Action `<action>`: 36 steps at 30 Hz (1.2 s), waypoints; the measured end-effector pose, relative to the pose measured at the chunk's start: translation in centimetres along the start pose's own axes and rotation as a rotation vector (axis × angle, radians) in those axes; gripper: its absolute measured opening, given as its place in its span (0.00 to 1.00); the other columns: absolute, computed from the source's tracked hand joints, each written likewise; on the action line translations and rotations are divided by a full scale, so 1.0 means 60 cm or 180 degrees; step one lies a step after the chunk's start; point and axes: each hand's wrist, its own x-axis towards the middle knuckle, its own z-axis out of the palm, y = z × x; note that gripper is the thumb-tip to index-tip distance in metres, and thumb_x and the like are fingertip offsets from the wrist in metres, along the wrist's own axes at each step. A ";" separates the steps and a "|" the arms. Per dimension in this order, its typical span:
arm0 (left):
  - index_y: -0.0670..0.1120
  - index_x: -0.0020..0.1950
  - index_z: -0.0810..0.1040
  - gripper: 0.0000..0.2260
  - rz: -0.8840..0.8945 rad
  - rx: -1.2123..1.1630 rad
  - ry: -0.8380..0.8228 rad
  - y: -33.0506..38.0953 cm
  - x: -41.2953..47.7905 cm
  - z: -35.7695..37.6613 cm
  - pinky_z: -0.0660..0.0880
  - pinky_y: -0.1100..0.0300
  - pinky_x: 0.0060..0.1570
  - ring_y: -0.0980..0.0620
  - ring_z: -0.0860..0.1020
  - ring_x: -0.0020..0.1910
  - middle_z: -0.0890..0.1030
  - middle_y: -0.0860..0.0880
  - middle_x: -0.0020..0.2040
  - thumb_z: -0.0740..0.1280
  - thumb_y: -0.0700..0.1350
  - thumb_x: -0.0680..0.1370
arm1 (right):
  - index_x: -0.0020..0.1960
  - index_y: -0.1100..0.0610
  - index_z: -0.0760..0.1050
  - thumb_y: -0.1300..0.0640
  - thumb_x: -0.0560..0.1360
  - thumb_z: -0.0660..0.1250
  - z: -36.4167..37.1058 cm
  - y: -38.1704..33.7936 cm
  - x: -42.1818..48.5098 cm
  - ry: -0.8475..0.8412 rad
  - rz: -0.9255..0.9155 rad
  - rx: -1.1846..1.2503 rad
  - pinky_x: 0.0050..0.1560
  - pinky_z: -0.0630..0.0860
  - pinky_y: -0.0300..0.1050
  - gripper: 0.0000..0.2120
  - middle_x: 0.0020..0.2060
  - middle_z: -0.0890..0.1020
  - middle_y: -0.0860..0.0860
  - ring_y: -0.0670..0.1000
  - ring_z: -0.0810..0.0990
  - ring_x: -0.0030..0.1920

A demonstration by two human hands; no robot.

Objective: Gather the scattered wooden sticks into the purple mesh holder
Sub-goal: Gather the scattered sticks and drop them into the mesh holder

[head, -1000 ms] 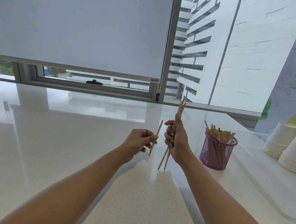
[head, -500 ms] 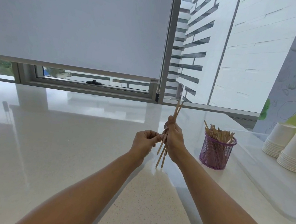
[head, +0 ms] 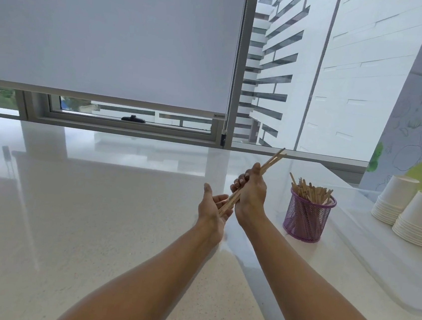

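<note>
The right hand (head: 250, 195) grips tilted wooden sticks (head: 273, 160); the left hand (head: 211, 208), fingers relaxed, seemingly touches their near ends.

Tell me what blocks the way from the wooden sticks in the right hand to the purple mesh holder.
Nothing visible does. The right hand grips the bundle of thin wooden sticks, and only bare white countertop lies between it and the purple mesh holder. The stored sticks crowd its opening.
</note>
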 end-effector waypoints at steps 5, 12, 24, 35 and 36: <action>0.36 0.55 0.74 0.27 -0.0079 -0.0168 -0.0140 0.000 -0.005 0.011 0.76 0.52 0.55 0.45 0.81 0.41 0.81 0.40 0.43 0.50 0.58 0.80 | 0.40 0.56 0.69 0.55 0.79 0.60 -0.008 0.011 -0.009 -0.0185 0.0008 -0.0193 0.27 0.72 0.38 0.10 0.20 0.72 0.46 0.44 0.71 0.21; 0.41 0.40 0.76 0.24 -0.0042 -0.0005 -0.0188 -0.008 -0.009 0.023 0.77 0.55 0.45 0.48 0.80 0.36 0.81 0.45 0.32 0.49 0.55 0.82 | 0.39 0.57 0.70 0.54 0.79 0.60 -0.013 0.013 -0.012 -0.0245 0.0046 -0.0094 0.21 0.67 0.35 0.11 0.19 0.69 0.46 0.43 0.66 0.19; 0.42 0.54 0.77 0.13 0.1708 0.3912 -0.1025 -0.018 0.016 0.012 0.69 0.59 0.52 0.50 0.76 0.53 0.80 0.45 0.56 0.60 0.49 0.80 | 0.35 0.55 0.63 0.54 0.82 0.54 -0.027 -0.124 0.031 -0.0424 -0.1003 -0.0827 0.19 0.60 0.32 0.16 0.18 0.64 0.42 0.41 0.60 0.19; 0.48 0.72 0.64 0.24 0.1697 0.5962 -0.1567 -0.052 0.040 -0.010 0.52 0.43 0.72 0.52 0.58 0.74 0.63 0.49 0.74 0.55 0.57 0.79 | 0.34 0.52 0.61 0.53 0.81 0.55 -0.087 -0.214 0.084 0.0004 -0.2061 -0.2244 0.29 0.60 0.42 0.17 0.28 0.64 0.50 0.47 0.61 0.28; 0.48 0.72 0.63 0.24 0.1685 0.5990 -0.1587 -0.053 0.040 -0.009 0.51 0.43 0.72 0.52 0.57 0.75 0.62 0.50 0.75 0.55 0.58 0.79 | 0.34 0.52 0.61 0.54 0.81 0.55 -0.093 -0.213 0.088 -0.0015 -0.2085 -0.2364 0.29 0.60 0.43 0.17 0.28 0.64 0.50 0.47 0.61 0.28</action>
